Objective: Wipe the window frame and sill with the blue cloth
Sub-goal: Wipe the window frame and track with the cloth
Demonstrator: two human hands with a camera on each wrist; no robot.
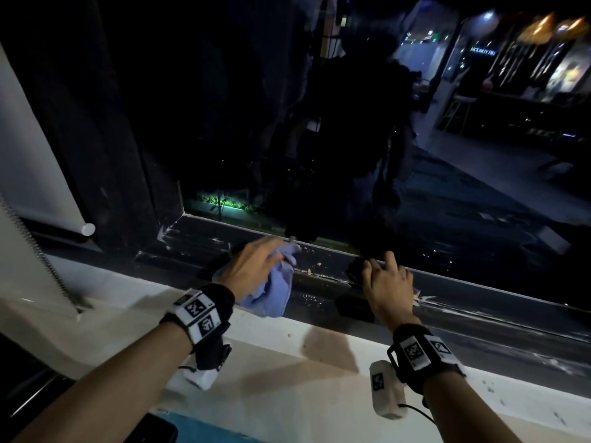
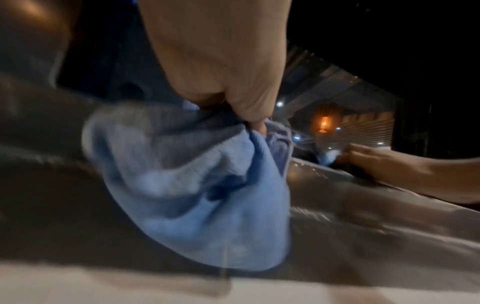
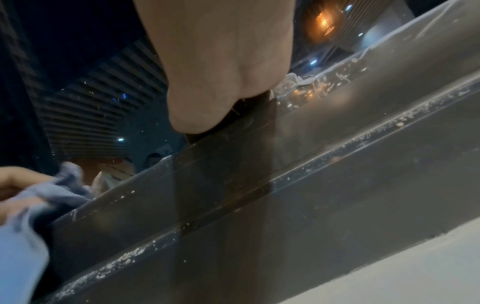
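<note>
Mid-wipe on the dark frame (image 1: 319,282): cloth (image 1: 271,289) bunched in left hand (image 1: 252,266) at nine o'clock, right hand (image 1: 388,282) spread flat at three; crumbs (image 1: 308,270) between probably next.

Head looks down; wrist views sit close, sharing the window frame (image 1: 319,282).

Left hand (image 1: 252,266) fingers bunched tight in a grip; right hand (image 1: 388,284) spread flat, both forearms reaching forward

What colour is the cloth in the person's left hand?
Light blue; the cloth, bunched in the left hand, shows best in the left wrist view.
</note>
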